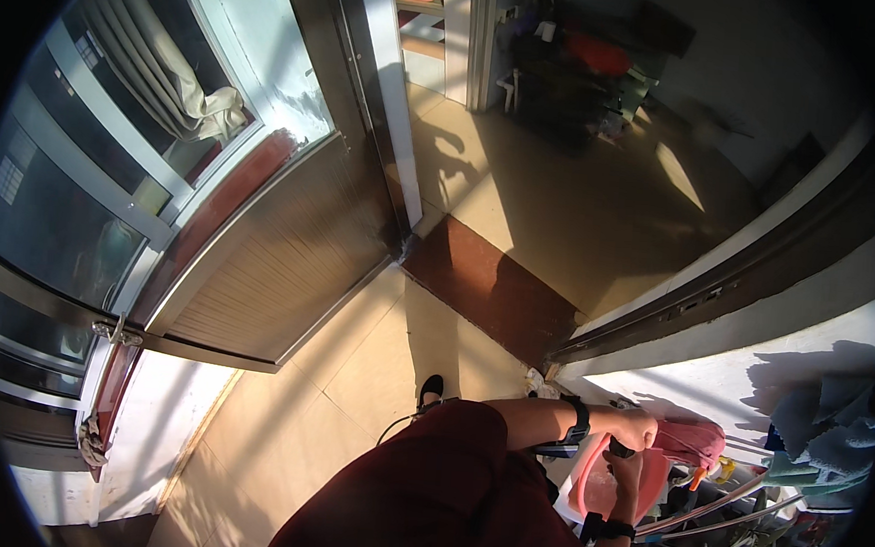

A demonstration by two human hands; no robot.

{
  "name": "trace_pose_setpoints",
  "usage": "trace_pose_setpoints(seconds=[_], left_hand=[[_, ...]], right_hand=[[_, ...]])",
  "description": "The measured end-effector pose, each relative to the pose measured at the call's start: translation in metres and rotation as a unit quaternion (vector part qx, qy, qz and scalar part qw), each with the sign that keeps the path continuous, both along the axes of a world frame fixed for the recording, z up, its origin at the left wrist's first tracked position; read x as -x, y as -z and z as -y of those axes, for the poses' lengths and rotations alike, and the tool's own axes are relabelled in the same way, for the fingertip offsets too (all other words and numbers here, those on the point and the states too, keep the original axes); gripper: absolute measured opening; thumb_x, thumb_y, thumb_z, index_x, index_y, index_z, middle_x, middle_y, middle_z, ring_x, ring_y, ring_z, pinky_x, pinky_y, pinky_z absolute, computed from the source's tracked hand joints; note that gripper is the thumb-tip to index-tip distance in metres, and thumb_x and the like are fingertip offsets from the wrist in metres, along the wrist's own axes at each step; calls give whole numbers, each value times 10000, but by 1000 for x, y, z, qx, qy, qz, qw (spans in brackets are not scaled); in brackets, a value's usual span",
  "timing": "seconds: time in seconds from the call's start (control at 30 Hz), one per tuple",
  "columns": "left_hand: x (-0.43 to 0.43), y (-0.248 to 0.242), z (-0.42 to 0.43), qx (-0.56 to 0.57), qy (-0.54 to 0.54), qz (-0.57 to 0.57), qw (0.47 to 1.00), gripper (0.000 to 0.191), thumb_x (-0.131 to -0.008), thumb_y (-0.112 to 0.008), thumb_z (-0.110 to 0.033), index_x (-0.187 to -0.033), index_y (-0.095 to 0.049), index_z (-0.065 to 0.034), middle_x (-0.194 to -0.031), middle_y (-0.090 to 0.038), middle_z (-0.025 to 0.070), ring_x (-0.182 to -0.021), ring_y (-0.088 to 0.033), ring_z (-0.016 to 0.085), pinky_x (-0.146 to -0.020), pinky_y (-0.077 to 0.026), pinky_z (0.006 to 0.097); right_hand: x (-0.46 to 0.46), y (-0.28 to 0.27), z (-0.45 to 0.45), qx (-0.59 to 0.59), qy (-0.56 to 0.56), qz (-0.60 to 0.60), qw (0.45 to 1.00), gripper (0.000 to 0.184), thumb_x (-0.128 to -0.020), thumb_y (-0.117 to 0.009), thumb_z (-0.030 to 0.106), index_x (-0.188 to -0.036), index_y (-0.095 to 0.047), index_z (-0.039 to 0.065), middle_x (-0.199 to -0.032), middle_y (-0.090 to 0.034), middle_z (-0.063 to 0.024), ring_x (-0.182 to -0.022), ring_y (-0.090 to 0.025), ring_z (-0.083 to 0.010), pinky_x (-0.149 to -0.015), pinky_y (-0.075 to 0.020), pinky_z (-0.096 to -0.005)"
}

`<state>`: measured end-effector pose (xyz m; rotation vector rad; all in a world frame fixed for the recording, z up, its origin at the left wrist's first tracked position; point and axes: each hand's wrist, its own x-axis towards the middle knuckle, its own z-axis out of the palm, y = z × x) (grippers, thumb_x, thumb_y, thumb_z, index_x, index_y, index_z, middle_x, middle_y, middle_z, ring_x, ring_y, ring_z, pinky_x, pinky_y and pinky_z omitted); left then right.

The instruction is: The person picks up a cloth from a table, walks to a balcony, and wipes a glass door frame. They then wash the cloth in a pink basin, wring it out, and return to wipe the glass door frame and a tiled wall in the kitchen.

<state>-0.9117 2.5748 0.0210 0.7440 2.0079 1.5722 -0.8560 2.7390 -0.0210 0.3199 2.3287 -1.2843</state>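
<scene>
My left hand (635,429) is curled at the right, just above a small dark object (620,448); whether its fingers grip that object is hard to see. Just below it, my right hand (625,468) has its fingers around the same object. Both hands are over a pink plastic basin (588,482), whose inside looks pale and wet. Each wrist wears a black band. A pink cloth (690,444) lies right beside my left hand, against the wall.
Orange and yellow items, long poles (701,508), hanging blue-green cloths (822,440) and plants are to the right. Ahead, a red-brown doorsill (489,292) leads into a shaded room. An open brown door (280,264) stands at the left beside a window with a curtain.
</scene>
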Motion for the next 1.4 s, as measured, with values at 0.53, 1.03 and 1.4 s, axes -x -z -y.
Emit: trace_pose_setpoints(seconds=[0.53, 1.03, 1.4], left_hand=[[-80, 21, 368, -289, -382, 143, 866, 163, -879, -509, -14, -985, -632, 6, -898, -647, 69, -836, -622, 121, -757, -507, 256], [-111, -27, 483, -220, -583, 86, 778, 287, -966, -488, -223, -1125, -579, -2, -1027, -631, 67, -924, -587, 153, -823, -470, 292], [10, -65, 483, 122, -674, -136, 716, 234, -764, -667, -91, -987, -612, -42, -824, -568, 108, -735, -562, 241, -680, -469, 322]], right_hand=[[47, -66, 372, 124, -226, 29, 966, 336, -722, -714, 48, -1009, -540, 45, -754, -577, -16, -596, -530, -93, -461, -403, -239], [105, -91, 516, 653, -81, 400, 638, 442, -927, -471, 443, -1058, -601, 42, -1100, -600, -201, -1053, -553, -335, -970, -398, -451], [214, -102, 551, 690, -99, 421, 580, 533, -928, -440, 486, -1201, -526, 37, -1317, -456, -235, -1218, -445, -364, -1057, -325, -493]])
